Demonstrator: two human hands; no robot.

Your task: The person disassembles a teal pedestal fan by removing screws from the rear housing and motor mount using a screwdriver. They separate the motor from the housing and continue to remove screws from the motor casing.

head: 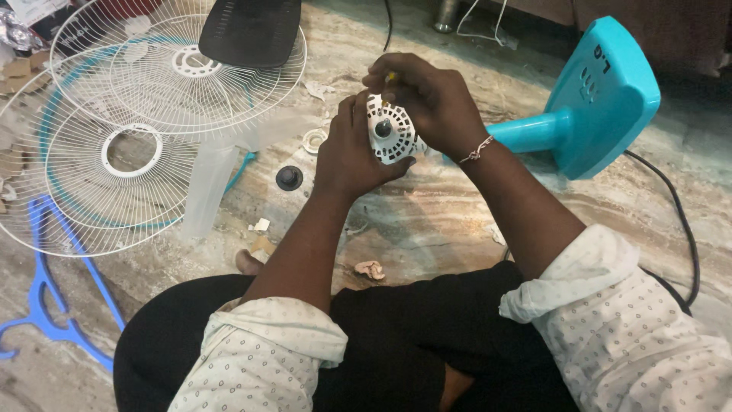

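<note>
My left hand (347,152) grips a white round slotted fan-motor housing (390,137) from its left side and holds it up over the floor. My right hand (427,99) is closed over the housing's top and right side. Its fingers pinch a thin tool with a yellow handle tip (390,78), pointed down at the housing. A bracelet sits on the right wrist.
Two white wire fan guards (130,145) lie on the stone floor at the left, with translucent blades beneath. A turquoise fan base and neck (595,107) lies at the right with a black cable (682,221). A black knob (289,178), a white ring (313,140) and a blue hanger (53,305) lie nearby.
</note>
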